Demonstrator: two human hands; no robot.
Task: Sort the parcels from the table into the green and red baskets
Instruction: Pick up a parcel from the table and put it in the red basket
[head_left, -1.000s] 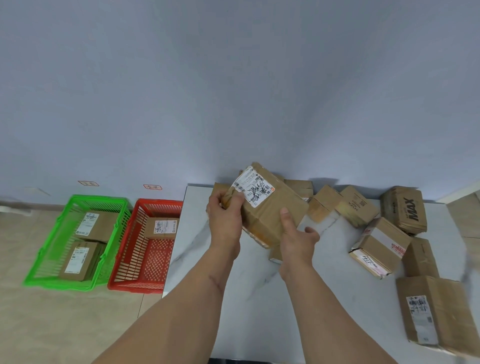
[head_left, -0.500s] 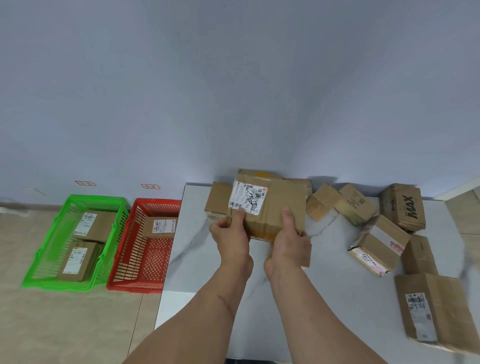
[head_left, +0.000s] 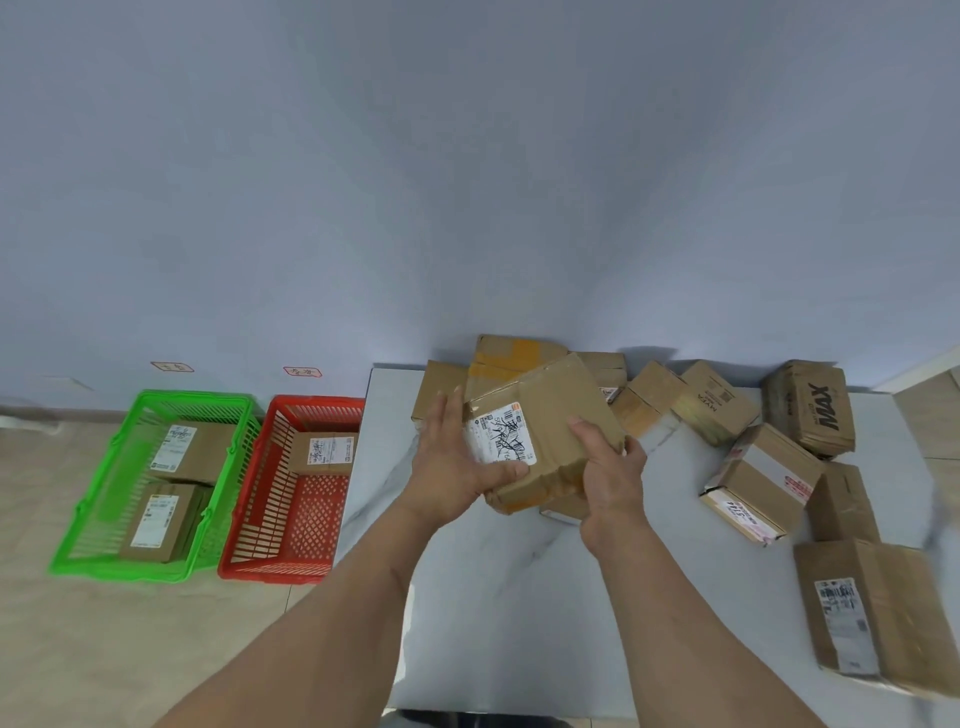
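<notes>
A brown cardboard parcel (head_left: 550, 410) with a white scribbled label is lifted above the marble table (head_left: 498, 587), tilted. My left hand (head_left: 452, 457) holds its left side, thumb hooked under the label edge. My right hand (head_left: 610, 473) grips its right lower side. The green basket (head_left: 150, 405) stands on the floor at the left with two labelled parcels inside. Beside it, against the table's edge, the red basket (head_left: 270, 493) holds one labelled parcel (head_left: 322, 453).
Several more cardboard parcels lie along the back and right of the table, among them a box marked MAX (head_left: 810, 408), a taped one (head_left: 763, 480) and a large labelled one (head_left: 872, 613) at the right front. The wall runs right behind the table and baskets.
The held parcel has turned in my hands; it is now tilted with its label facing me and to the left. My left hand has shifted to its left side.
</notes>
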